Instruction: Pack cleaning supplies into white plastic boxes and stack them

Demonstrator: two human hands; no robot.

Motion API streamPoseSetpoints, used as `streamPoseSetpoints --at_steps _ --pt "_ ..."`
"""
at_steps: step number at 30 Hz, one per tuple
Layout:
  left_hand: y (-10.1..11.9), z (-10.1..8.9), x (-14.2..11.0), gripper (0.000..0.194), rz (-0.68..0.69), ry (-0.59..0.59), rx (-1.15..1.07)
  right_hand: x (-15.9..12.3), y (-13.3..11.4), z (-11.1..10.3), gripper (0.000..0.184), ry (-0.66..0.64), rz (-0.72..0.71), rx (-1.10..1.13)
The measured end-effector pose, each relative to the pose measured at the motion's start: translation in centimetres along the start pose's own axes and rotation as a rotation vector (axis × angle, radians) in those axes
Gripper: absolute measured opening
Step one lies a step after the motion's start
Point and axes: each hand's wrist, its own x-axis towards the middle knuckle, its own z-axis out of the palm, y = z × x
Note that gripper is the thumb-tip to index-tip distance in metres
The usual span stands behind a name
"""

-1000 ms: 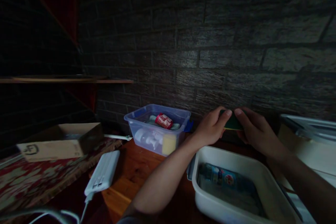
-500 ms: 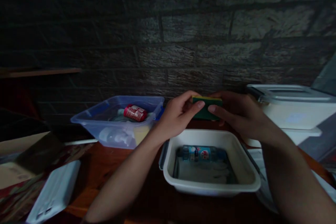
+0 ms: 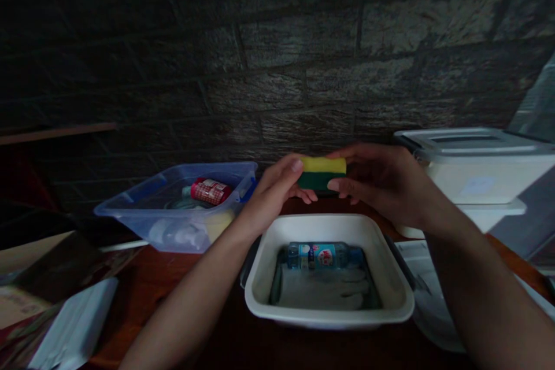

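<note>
Between my two hands is a yellow and green scrub sponge (image 3: 323, 173), raised above the far rim of a white tub (image 3: 333, 320). My left hand (image 3: 277, 185) grips its left end, thumb on top near the yellow layer. At the other end, my right hand (image 3: 377, 182) pinches it with the thumb on the green face. Inside the tub, a clear bottle with a blue label (image 3: 318, 255) lies on its side at the back. In front of it a pale glove (image 3: 323, 288) lies flat, over something dark.
To the left stands a translucent blue-tinted bin (image 3: 173, 231) holding a red-labelled container (image 3: 210, 191) and other items. Lidded white boxes (image 3: 481, 179) are stacked at right, near a pale lid (image 3: 433, 300). A cardboard box (image 3: 39, 266) and a white case (image 3: 73, 324) sit at left; a block wall (image 3: 277, 69) rises behind.
The sponge has tipped in my hands, so more of its yellow layer shows and less of the green face. The view has shifted slightly to the right.
</note>
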Motion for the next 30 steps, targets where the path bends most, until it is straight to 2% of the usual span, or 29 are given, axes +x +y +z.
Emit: streamPoseSetpoints --at_steps 3,6,9,13,17,23,30 --pt "0.1 -0.1 -0.1 0.047 -0.104 -0.039 -0.106 0.2 0.4 0.1 0.037 0.010 -0.091 -0.068" --pt "0.5 -0.3 -0.1 0.046 -0.043 -0.012 -0.094 0.5 0.6 0.2 0.038 -0.026 -0.145 -0.025" --pt "0.7 -0.3 -0.2 0.050 0.057 0.018 -0.068 0.5 0.8 0.3 0.051 -0.024 -0.075 0.104" --pt "0.7 -0.2 -0.3 0.052 0.101 -0.015 -0.068 0.3 1.2 0.4 0.062 -0.025 0.021 0.232" --pt "0.7 -0.3 -0.4 0.053 0.136 -0.043 -0.088 0.4 1.0 0.6 0.056 -0.017 0.012 0.320" --pt "0.6 -0.9 -0.6 0.055 0.119 -0.152 -0.159 0.5 0.1 0.3 0.043 -0.021 0.047 0.440" --pt "0.7 -0.9 -0.6 0.045 0.122 -0.136 -0.170 0.3 0.0 0.1 0.039 -0.016 0.041 0.449"
